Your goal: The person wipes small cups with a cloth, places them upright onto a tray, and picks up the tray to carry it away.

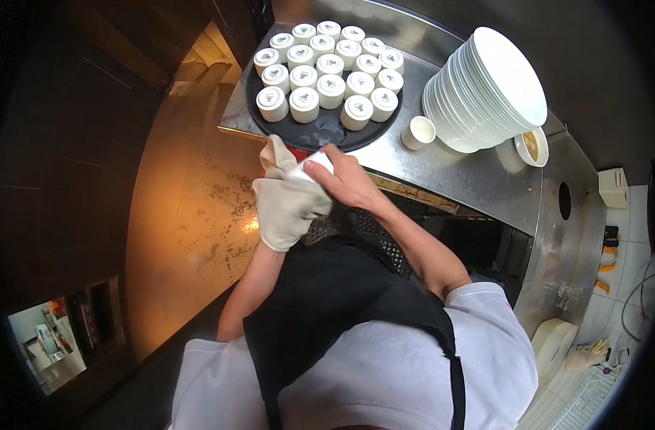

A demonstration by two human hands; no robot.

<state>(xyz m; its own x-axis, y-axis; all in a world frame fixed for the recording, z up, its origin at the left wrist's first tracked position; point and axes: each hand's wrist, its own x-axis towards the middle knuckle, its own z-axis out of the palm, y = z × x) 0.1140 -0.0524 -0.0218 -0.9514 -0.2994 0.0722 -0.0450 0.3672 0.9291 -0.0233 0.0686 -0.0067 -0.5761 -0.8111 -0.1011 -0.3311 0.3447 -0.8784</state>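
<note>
While the tray's near edge [302, 140] has room, right fingers [319, 172] grip a cup [323, 160].

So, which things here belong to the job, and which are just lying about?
Likely in the job: pale cloth; white item in the right hand, probably a cup; upturned cups; black tray.
Likely just nearby: plate stack; small bowl.
</note>
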